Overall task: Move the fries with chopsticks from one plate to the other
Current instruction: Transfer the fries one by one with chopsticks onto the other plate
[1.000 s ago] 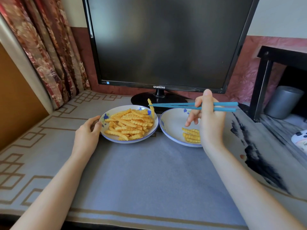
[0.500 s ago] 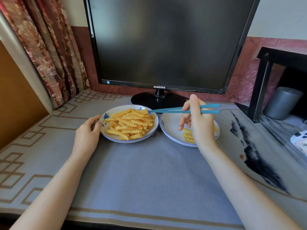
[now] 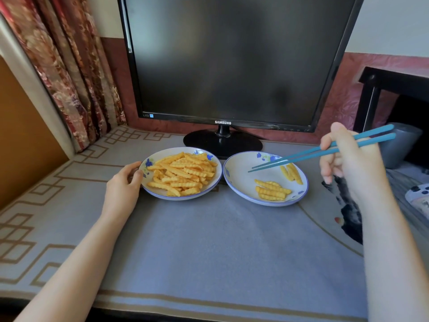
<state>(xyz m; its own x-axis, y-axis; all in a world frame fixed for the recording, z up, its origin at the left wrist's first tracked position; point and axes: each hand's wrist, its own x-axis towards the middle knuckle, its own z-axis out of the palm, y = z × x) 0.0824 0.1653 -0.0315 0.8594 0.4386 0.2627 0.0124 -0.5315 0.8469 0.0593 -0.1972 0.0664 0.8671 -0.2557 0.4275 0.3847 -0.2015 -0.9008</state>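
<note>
2 blue chopsticks (image 3: 301,158) sat pinched in your right hand (image 3: 350,163). Their tips were almost together, with no fry between them. The tips hung over the right plate (image 3: 241,182), and the few fries (image 3: 271,191) there lay just below them, nearer to you. The big pile of fries (image 3: 183,175) lay to the left of the tips, on the left plate (image 3: 153,192). Most of those lay sideways, much like the sticks pointed. Your left hand (image 3: 123,184) held that plate's rim. You likely needed to reach left next.

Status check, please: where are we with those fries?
Left hand grips left plate rim. Right hand grips chopsticks, tips empty above right plate. Few fries there, most on left plate. Nothing blocking.
</note>
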